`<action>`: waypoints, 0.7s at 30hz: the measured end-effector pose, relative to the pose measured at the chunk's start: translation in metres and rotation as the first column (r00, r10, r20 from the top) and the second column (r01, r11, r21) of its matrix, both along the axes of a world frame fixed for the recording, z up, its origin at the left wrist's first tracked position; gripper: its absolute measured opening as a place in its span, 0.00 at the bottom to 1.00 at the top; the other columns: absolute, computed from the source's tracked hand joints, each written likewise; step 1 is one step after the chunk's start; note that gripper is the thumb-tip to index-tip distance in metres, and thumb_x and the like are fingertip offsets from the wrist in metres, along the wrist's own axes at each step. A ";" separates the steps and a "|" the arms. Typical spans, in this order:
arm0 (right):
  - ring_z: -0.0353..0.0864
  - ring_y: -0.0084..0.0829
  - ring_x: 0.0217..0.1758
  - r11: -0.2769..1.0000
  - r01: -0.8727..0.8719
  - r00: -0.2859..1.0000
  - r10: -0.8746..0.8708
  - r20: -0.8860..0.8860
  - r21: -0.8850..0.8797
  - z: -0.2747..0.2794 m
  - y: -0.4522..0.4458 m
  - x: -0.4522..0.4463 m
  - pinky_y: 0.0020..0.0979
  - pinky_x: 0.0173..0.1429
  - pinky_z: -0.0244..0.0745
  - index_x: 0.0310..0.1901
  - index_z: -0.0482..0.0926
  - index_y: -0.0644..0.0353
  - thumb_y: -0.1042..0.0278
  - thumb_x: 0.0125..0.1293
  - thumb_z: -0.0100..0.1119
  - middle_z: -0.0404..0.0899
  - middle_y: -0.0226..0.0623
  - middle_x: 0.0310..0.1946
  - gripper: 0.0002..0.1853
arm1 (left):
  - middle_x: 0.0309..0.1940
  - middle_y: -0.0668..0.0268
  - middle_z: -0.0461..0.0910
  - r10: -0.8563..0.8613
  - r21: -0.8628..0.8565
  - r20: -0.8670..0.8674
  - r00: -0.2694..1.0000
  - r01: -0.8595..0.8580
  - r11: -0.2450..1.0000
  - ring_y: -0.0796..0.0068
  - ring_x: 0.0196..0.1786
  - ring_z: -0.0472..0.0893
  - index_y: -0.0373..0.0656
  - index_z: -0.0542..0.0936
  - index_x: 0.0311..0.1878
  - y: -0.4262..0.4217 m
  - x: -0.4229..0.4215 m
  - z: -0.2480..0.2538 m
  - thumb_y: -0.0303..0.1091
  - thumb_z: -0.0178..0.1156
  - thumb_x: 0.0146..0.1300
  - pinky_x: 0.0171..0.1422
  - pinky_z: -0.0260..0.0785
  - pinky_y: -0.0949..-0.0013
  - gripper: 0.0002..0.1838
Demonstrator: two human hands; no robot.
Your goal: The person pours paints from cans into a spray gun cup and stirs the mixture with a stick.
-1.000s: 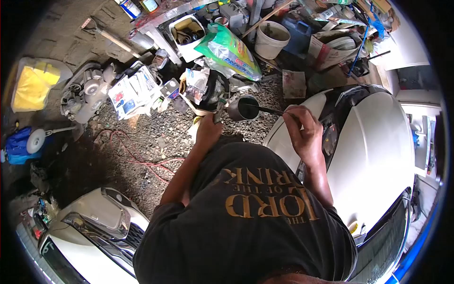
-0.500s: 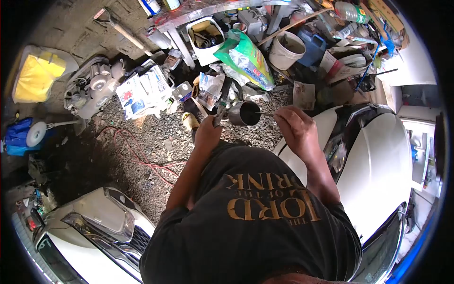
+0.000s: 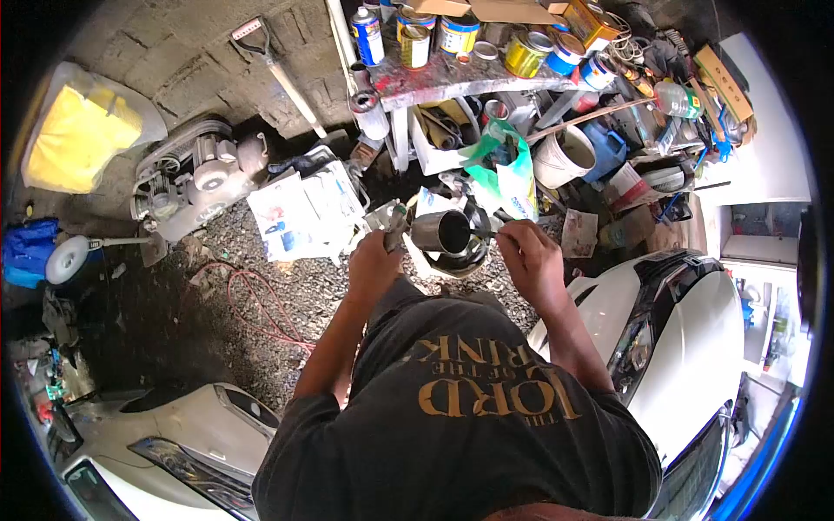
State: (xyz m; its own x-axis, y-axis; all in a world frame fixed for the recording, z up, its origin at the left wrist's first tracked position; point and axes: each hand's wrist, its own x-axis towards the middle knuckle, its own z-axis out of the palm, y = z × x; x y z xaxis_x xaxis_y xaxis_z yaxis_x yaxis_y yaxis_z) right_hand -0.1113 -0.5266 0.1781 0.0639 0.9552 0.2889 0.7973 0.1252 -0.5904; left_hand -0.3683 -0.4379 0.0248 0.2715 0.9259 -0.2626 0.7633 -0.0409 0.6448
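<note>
My left hand (image 3: 373,262) is closed round a greyish metal piece beside a metal cup (image 3: 427,233); how the two join is hard to make out. The cup is tilted, its dark mouth facing right. My right hand (image 3: 530,259) pinches a thin dark stick (image 3: 483,233), whose far end reaches into the cup's mouth. Just beneath the cup is a dark rounded container (image 3: 469,260), partly hidden by it. A green and white plastic bag (image 3: 512,178) lies beyond the cup.
Paint cans (image 3: 458,36) and a spray can (image 3: 367,36) stand on the workbench (image 3: 469,78). A white bucket (image 3: 565,156) sits below. Newspapers (image 3: 295,213), a compressor (image 3: 208,178) and a red hose (image 3: 252,317) are at left. White car bodies flank me, one right (image 3: 686,330).
My view has tilted up, showing more of the bench top and its cans. The stick remains in the cup, and a dark container now shows under it.
</note>
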 end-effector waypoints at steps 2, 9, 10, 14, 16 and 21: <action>0.87 0.44 0.36 0.998 0.040 0.995 -0.045 -0.094 -0.050 -0.003 0.020 -0.014 0.39 0.40 0.80 0.42 0.82 0.62 0.73 0.68 0.64 0.85 0.43 0.36 0.05 | 0.44 0.48 0.83 -0.008 0.017 -0.012 1.000 0.008 1.000 0.42 0.51 0.81 0.38 0.78 0.48 0.025 -0.016 0.001 0.38 0.64 0.59 0.56 0.72 0.45 0.18; 0.71 0.18 0.23 0.863 0.366 0.523 -0.500 -0.691 -0.348 -0.079 0.075 -0.001 0.24 0.26 0.64 0.44 0.82 0.62 0.69 0.71 0.62 0.77 0.29 0.26 0.07 | 0.40 0.45 0.82 0.059 -0.049 0.067 0.996 -0.056 0.997 0.40 0.46 0.81 0.35 0.77 0.44 0.077 -0.046 -0.003 0.37 0.60 0.60 0.51 0.73 0.44 0.14; 0.70 0.16 0.23 0.860 0.332 0.339 -0.493 -0.801 -0.388 -0.083 0.082 -0.002 0.22 0.24 0.61 0.46 0.81 0.62 0.66 0.71 0.62 0.76 0.26 0.26 0.09 | 0.40 0.42 0.82 0.079 -0.054 0.125 0.989 -0.073 0.996 0.38 0.46 0.81 0.33 0.77 0.44 0.080 -0.049 0.000 0.36 0.58 0.60 0.51 0.72 0.44 0.15; 0.72 0.18 0.29 0.930 -0.081 -0.328 -0.365 -0.871 -0.359 -0.126 0.120 0.013 0.21 0.29 0.65 0.48 0.80 0.58 0.66 0.74 0.60 0.77 0.26 0.34 0.07 | 0.40 0.40 0.82 0.180 -0.168 0.199 0.963 -0.147 0.975 0.34 0.47 0.80 0.30 0.76 0.46 0.095 -0.063 -0.011 0.36 0.58 0.60 0.52 0.71 0.45 0.17; 0.74 0.20 0.30 0.936 0.017 -0.277 -0.334 -0.901 -0.353 -0.126 0.161 0.004 0.22 0.31 0.70 0.46 0.78 0.57 0.68 0.74 0.58 0.77 0.26 0.34 0.04 | 0.38 0.40 0.81 0.220 -0.171 0.232 0.947 -0.182 0.968 0.35 0.44 0.81 0.32 0.76 0.47 0.098 -0.073 -0.017 0.36 0.57 0.63 0.50 0.71 0.46 0.16; 0.83 0.28 0.33 0.983 0.167 -0.075 -0.065 -0.995 -0.077 -0.131 0.299 -0.020 0.27 0.38 0.80 0.46 0.77 0.63 0.71 0.73 0.58 0.80 0.33 0.36 0.05 | 0.34 0.49 0.80 0.339 -0.183 0.315 0.886 -0.294 0.938 0.50 0.37 0.80 0.35 0.76 0.45 0.089 -0.107 -0.020 0.35 0.58 0.66 0.44 0.71 0.52 0.12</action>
State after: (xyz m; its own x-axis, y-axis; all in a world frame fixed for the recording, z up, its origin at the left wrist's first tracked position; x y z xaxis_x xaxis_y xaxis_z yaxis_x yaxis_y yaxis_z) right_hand -0.1317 -0.2274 0.0466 0.4384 0.8853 -0.1549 -0.6196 0.1728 -0.7657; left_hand -0.4756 -0.3494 0.0047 0.0621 0.9423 -0.3288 0.4582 0.2658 0.8482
